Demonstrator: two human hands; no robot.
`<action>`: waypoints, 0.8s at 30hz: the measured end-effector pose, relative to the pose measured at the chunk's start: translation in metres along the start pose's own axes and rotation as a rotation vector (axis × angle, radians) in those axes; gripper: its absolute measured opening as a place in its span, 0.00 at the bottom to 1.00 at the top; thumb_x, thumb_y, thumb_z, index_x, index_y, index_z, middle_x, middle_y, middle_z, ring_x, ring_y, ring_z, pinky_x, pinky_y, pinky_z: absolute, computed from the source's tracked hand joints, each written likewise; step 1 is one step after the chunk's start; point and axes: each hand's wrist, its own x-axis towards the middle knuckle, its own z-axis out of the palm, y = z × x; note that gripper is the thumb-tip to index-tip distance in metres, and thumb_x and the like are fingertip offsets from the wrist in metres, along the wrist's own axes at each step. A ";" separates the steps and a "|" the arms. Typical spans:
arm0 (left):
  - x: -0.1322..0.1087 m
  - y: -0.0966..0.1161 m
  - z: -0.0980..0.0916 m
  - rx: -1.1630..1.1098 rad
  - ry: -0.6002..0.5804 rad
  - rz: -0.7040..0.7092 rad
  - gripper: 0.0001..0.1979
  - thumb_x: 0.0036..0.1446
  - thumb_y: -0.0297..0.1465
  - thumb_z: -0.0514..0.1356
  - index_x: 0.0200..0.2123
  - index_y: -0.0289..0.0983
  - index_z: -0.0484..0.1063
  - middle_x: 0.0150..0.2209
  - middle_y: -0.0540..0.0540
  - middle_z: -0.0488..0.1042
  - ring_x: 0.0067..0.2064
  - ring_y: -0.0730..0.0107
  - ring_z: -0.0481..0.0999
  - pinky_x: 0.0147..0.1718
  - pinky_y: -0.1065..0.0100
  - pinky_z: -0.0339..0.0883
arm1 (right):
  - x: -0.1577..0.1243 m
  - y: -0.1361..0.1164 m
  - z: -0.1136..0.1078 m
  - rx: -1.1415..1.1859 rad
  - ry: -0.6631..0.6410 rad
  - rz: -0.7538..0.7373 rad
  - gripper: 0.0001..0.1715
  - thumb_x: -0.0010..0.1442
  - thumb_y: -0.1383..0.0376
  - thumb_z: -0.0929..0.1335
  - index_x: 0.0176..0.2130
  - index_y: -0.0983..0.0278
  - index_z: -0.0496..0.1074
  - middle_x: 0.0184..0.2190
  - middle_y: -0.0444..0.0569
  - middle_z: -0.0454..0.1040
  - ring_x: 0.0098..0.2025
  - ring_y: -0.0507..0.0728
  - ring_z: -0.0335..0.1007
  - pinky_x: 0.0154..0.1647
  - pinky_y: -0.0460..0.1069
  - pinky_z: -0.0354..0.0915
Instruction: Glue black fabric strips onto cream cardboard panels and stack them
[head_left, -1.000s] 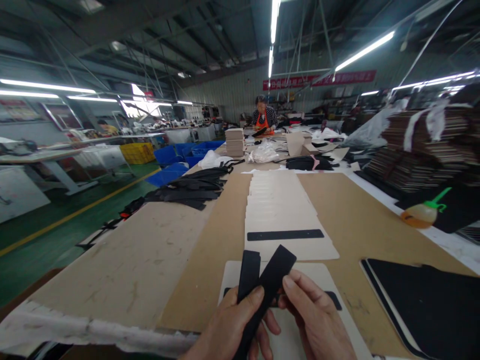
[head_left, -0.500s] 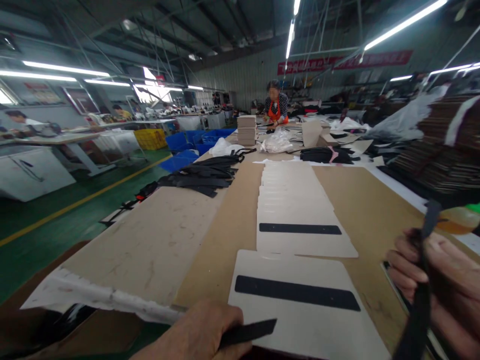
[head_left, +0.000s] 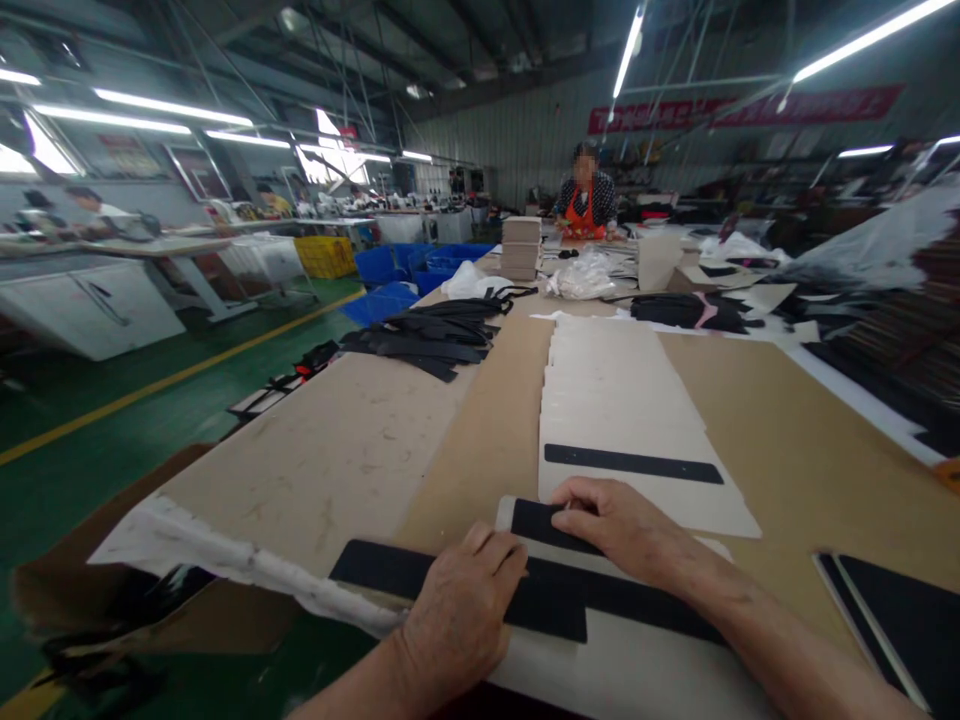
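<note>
Two black strips lie on the near card (head_left: 645, 675), at the front edge of the table (head_left: 795, 440). The lower strip (head_left: 375, 570) is the wider; it runs from the card's left side across toward the right and overhangs the card's left edge. The left hand (head_left: 465, 610) lies flat on its middle, palm down, fingers stretched and together, pressing on it and closed around nothing. The upper strip (head_left: 536, 522) lies just behind it, its left end near the card's rounded corner. The right hand (head_left: 622, 525) rests on this one, thumb and bent fingertips set down on the strip close to that end; it presses rather than clasps, and the forearm hides the rest of the strip. The two hands are near each other, not touching.

Behind the near card a row of cards (head_left: 622, 390) runs away down the table, overlapping; the nearest of them carries a thin strip (head_left: 634, 464). Left of the hands, crumpled white paper (head_left: 217, 565) hangs along the table's edge. At the right lies a black sheet (head_left: 900, 610). Farther off on the left sits a pile of strips (head_left: 431, 340), then a card stack (head_left: 521, 245) and plastic bags (head_left: 581, 280). A person in an orange apron (head_left: 585, 195) works at the far end. Blue bins (head_left: 390, 265) stand on the green floor (head_left: 112, 440).
</note>
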 end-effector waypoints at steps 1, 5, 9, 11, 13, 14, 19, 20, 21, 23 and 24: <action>-0.001 -0.002 0.002 -0.012 0.010 0.001 0.27 0.47 0.23 0.55 0.54 0.34 0.67 0.52 0.42 0.69 0.51 0.56 0.64 0.53 0.57 0.65 | 0.006 0.001 0.004 -0.020 -0.009 -0.012 0.07 0.57 0.64 0.67 0.30 0.60 0.76 0.20 0.39 0.69 0.24 0.50 0.59 0.26 0.46 0.52; -0.002 -0.005 0.007 -0.027 0.033 -0.024 0.26 0.47 0.23 0.55 0.52 0.34 0.68 0.48 0.42 0.69 0.48 0.55 0.63 0.50 0.55 0.66 | 0.023 0.006 0.017 -0.097 -0.015 -0.027 0.08 0.56 0.65 0.67 0.31 0.61 0.77 0.22 0.41 0.72 0.26 0.52 0.62 0.28 0.46 0.54; -0.002 -0.005 0.010 -0.024 0.036 -0.042 0.27 0.46 0.24 0.56 0.53 0.36 0.67 0.48 0.42 0.68 0.48 0.54 0.63 0.49 0.54 0.67 | 0.029 0.007 0.022 -0.164 -0.028 -0.017 0.08 0.57 0.65 0.67 0.32 0.60 0.78 0.24 0.43 0.74 0.27 0.53 0.65 0.29 0.47 0.55; -0.002 -0.004 0.009 -0.022 0.033 -0.056 0.28 0.46 0.24 0.56 0.53 0.37 0.67 0.49 0.41 0.67 0.49 0.53 0.63 0.49 0.53 0.67 | 0.029 0.006 0.023 -0.200 -0.027 -0.010 0.08 0.57 0.65 0.67 0.32 0.60 0.78 0.26 0.44 0.76 0.28 0.54 0.67 0.30 0.47 0.56; -0.002 -0.004 0.008 -0.017 0.026 -0.064 0.27 0.46 0.24 0.55 0.53 0.37 0.67 0.49 0.41 0.66 0.49 0.53 0.63 0.48 0.52 0.67 | 0.029 0.005 0.023 -0.233 -0.027 0.006 0.07 0.56 0.65 0.67 0.33 0.60 0.78 0.27 0.44 0.77 0.30 0.54 0.68 0.31 0.48 0.56; -0.002 -0.004 0.008 -0.014 0.024 -0.066 0.27 0.46 0.24 0.55 0.52 0.36 0.67 0.50 0.41 0.65 0.49 0.53 0.63 0.48 0.52 0.67 | 0.029 0.005 0.023 -0.246 -0.027 0.011 0.07 0.56 0.65 0.67 0.33 0.60 0.77 0.28 0.45 0.77 0.30 0.55 0.69 0.32 0.48 0.57; -0.004 -0.006 0.012 0.007 0.039 -0.067 0.26 0.48 0.25 0.56 0.53 0.38 0.66 0.56 0.41 0.62 0.52 0.52 0.61 0.53 0.51 0.65 | 0.032 0.006 0.025 -0.296 -0.031 0.014 0.08 0.58 0.65 0.67 0.34 0.61 0.77 0.30 0.46 0.79 0.32 0.55 0.70 0.34 0.48 0.58; -0.004 -0.006 0.013 0.011 0.043 -0.068 0.26 0.48 0.25 0.56 0.54 0.38 0.66 0.57 0.41 0.61 0.53 0.52 0.61 0.54 0.51 0.64 | 0.032 0.006 0.025 -0.308 -0.035 0.016 0.08 0.58 0.65 0.67 0.35 0.61 0.78 0.31 0.46 0.79 0.33 0.55 0.71 0.34 0.47 0.58; -0.004 -0.006 0.013 0.016 0.047 -0.071 0.26 0.49 0.25 0.56 0.54 0.38 0.65 0.58 0.41 0.61 0.53 0.52 0.61 0.54 0.52 0.64 | 0.033 0.007 0.026 -0.321 -0.037 0.019 0.08 0.58 0.65 0.68 0.35 0.61 0.78 0.31 0.46 0.79 0.33 0.55 0.71 0.34 0.47 0.58; -0.005 -0.005 0.014 0.026 0.052 -0.080 0.25 0.50 0.26 0.56 0.54 0.38 0.66 0.58 0.42 0.60 0.54 0.52 0.61 0.55 0.52 0.64 | 0.034 0.008 0.026 -0.343 -0.035 0.017 0.07 0.58 0.65 0.68 0.36 0.61 0.78 0.32 0.46 0.79 0.33 0.54 0.71 0.35 0.47 0.58; -0.005 -0.005 0.014 0.030 0.051 -0.085 0.25 0.50 0.26 0.56 0.54 0.39 0.66 0.59 0.42 0.60 0.54 0.52 0.61 0.55 0.52 0.64 | 0.034 0.008 0.026 -0.349 -0.033 0.015 0.07 0.58 0.65 0.68 0.36 0.61 0.78 0.32 0.46 0.79 0.33 0.54 0.71 0.35 0.47 0.58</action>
